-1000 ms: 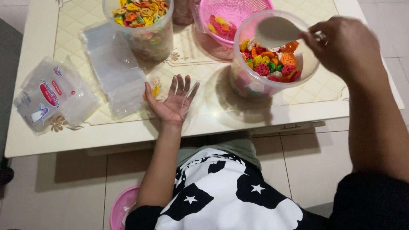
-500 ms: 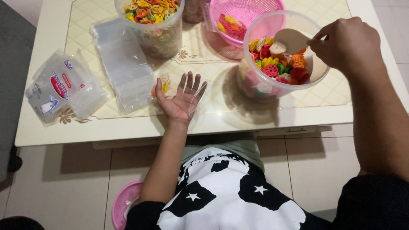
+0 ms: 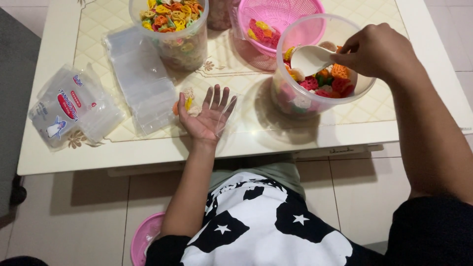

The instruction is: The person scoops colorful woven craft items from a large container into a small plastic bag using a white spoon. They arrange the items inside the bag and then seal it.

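Crackers (image 3: 322, 86), coloured, sit in clear tub (image 3: 320, 64) on worktop (image 3: 276, 133). Scooping underway, I judge: right hand (image 3: 377, 51) fingers clenched on white scoop (image 3: 309, 59). Left hand (image 3: 209, 116) lies palm-up, fingers released, holding nothing, on a thin clear bag.

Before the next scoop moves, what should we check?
1. Right hand grips the white spoon: ok.
2. Spoon is inside the clear tub, above the coloured crackers: ok.
3. Spoon is loaded: cannot tell.
4. Another person's small hand lies palm up and clear of the tub: ok.
5. Thin clear bag at that hand's fingers is open: cannot tell.
6. No spills: not ok, loose crackers lie on the table beside the small hand.
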